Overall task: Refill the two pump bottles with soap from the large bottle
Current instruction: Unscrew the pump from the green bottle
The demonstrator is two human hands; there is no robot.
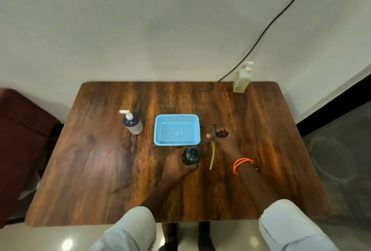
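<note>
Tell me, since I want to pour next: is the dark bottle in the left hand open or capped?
Open. The dark bottle shows a bare round mouth, and the right hand holds its pump out, tube hanging.

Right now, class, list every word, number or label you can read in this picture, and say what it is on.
No text is readable.
Clear bottle: label too blurred to read.
Dark blue pump bottle: faint markings, unreadable.
Blue basket: no text visible.
</note>
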